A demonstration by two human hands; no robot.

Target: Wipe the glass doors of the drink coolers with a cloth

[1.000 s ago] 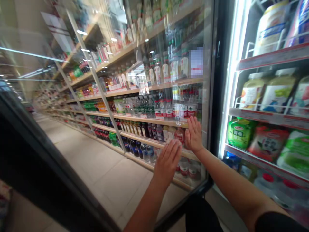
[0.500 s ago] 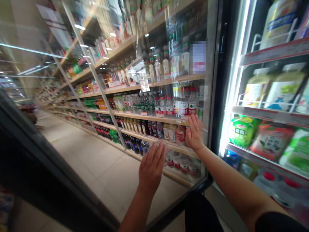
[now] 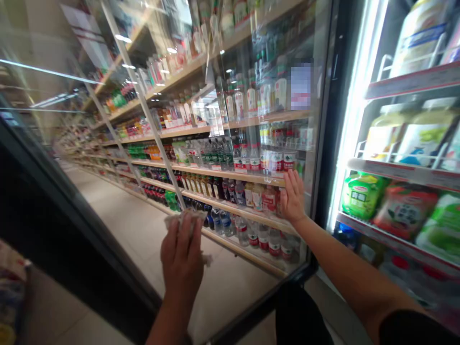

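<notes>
A glass door (image 3: 230, 282) in a dark frame stands swung out in front of me. My left hand (image 3: 181, 256) presses a crumpled, pale cloth (image 3: 206, 259) against the lower middle of the glass; the cloth shows past the fingertips and beside the palm. Farther right, near the door's hinge side, my right hand (image 3: 292, 199) rests on the same pane. Its palm is turned to the glass, the fingers stretched out, and it holds nothing.
To the right is a lit cooler whose shelves (image 3: 398, 170) hold drinks and bagged snacks, among them a green bag (image 3: 361, 194). Through the glass I see long shelves of bottles (image 3: 230, 208) and a tiled floor (image 3: 136, 235). A pixelated notice (image 3: 301, 86) is on the pane.
My left hand has moved left across the glass, and the cloth under it now shows. The right hand stays at nearly the same spot on the pane.
</notes>
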